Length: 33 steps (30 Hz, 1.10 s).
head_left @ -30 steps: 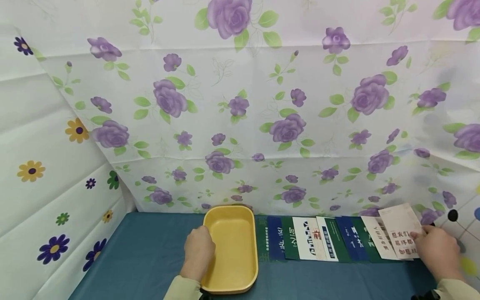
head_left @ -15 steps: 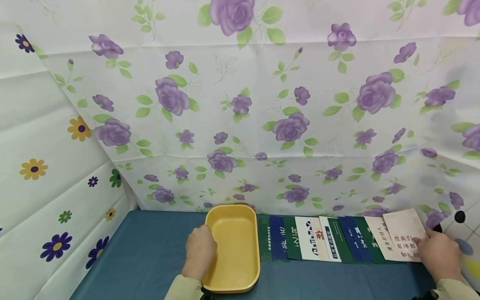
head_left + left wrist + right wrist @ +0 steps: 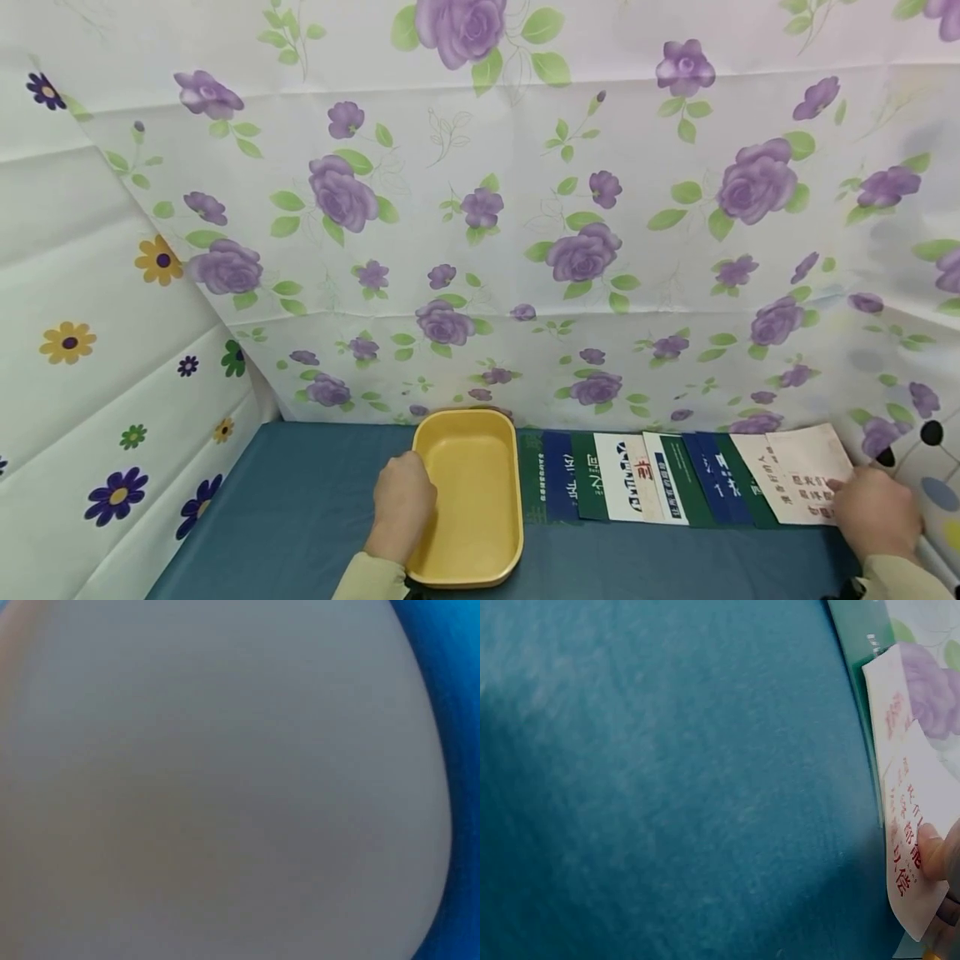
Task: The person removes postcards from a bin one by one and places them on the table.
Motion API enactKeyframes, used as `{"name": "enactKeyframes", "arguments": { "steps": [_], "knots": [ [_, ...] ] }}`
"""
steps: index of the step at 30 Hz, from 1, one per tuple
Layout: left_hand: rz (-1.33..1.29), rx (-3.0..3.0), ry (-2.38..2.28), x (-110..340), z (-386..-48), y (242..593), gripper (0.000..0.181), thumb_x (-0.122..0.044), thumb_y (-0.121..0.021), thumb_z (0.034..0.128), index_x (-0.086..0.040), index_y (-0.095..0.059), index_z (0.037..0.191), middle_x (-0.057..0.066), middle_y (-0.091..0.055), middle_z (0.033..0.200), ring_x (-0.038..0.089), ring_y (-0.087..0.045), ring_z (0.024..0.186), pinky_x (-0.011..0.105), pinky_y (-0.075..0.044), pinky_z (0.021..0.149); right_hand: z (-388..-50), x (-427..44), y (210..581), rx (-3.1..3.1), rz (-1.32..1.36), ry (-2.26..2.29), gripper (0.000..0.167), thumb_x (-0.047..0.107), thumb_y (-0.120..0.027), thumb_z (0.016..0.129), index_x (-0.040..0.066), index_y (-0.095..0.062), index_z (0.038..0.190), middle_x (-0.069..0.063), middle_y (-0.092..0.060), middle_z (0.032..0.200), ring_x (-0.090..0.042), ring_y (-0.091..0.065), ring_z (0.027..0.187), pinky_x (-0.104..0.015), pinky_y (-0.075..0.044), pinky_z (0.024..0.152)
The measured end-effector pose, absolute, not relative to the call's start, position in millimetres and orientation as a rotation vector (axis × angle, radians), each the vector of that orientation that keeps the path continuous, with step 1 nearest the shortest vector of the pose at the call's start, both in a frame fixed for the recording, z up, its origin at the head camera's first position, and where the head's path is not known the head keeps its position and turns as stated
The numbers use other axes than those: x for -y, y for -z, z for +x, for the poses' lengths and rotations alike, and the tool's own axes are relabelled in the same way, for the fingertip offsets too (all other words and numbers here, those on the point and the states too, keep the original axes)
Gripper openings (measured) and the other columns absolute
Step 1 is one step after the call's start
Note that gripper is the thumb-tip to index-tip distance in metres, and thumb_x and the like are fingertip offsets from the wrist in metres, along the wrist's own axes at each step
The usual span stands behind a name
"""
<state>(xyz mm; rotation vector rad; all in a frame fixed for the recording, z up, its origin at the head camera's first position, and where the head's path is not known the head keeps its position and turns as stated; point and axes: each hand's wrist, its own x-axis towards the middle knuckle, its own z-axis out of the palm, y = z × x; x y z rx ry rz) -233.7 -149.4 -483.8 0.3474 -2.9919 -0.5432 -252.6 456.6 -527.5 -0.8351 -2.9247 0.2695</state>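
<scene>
At the left long side of a yellow tray, my left hand grips the rim with curled fingers. The left wrist view is mostly filled by a blurred pale surface. My right hand pinches a cream card with red printed characters; in the right wrist view the thumb lies on top of the card and fingers show below it. This card lies at the right end of an overlapping row, partly over another cream card.
Several green, blue and white cards, such as a white one, run from the tray's right side towards my right hand. A blue-green cloth covers the table. Floral sheeting rises behind it, with more at both sides.
The right hand has lowered the cream card from a raised, tilted position to lie level with the row. The left hand keeps its grip on the tray. The head view has shifted slightly.
</scene>
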Motion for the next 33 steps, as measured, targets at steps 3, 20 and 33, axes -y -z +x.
{"name": "enactKeyframes", "arguments": {
  "steps": [3,20,33],
  "knots": [
    [0.341,2.988,0.541,150.2,-232.2,482.8,0.005,-0.002,-0.062,0.0806,0.0,-0.061,0.076,0.01,-0.055,0.059,0.02,-0.058,0.05,0.029,-0.04,0.039,-252.7,-456.2,529.0,2.934,-0.83,-0.26,0.027,0.017,-0.058,0.088,-0.008,-0.064,0.078,-0.026,-0.062,0.076,-0.04,-0.06,0.067,-0.046,-0.044,0.052],
    [0.36,3.009,0.544,153.4,-230.9,483.1,0.004,-0.002,-0.062,0.0801,0.0,-0.062,0.077,0.011,-0.056,0.061,0.022,-0.059,0.052,0.031,-0.041,0.04,-250.0,-449.2,531.8,2.982,-0.713,-0.29,0.007,0.001,-0.061,0.077,-0.005,-0.066,0.079,-0.018,-0.065,0.071,-0.027,-0.057,0.06,-0.04,-0.041,0.052],
    [0.36,3.046,0.595,151.2,-234.7,484.0,0.003,-0.003,-0.06,0.0809,0.0,-0.061,0.08,0.009,-0.055,0.061,0.019,-0.057,0.051,0.03,-0.041,0.042,-246.1,-453.0,528.8,3.026,-0.606,-0.378,0.018,0.008,-0.05,0.079,-0.002,-0.061,0.068,-0.015,-0.06,0.062,-0.03,-0.054,0.056,-0.047,-0.042,0.055]
  ]
}}
